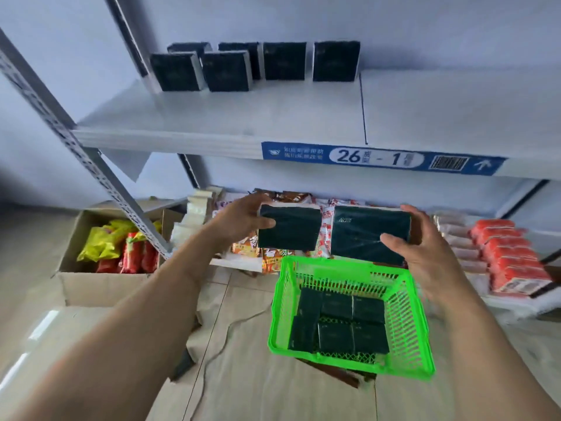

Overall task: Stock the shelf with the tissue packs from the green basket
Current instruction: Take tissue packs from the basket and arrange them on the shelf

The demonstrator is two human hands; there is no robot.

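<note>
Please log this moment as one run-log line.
left hand: holds tissue pack | right hand: holds second pack | both above green basket | shelf: partly stocked

Bare forearms and hands, seen from a head-worn camera

Both arms show uncovered from elbow to fingertips; no sleeve reaches the frame. The left hand (243, 218) and right hand (425, 253) carry no glove, ring or watch; fingernails are short.

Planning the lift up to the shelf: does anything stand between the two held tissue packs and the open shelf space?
Nothing visible does. The left hand and right hand each hold a tissue pack below the shelf. Its front is bare; packs already stocked stand at the back.
</note>
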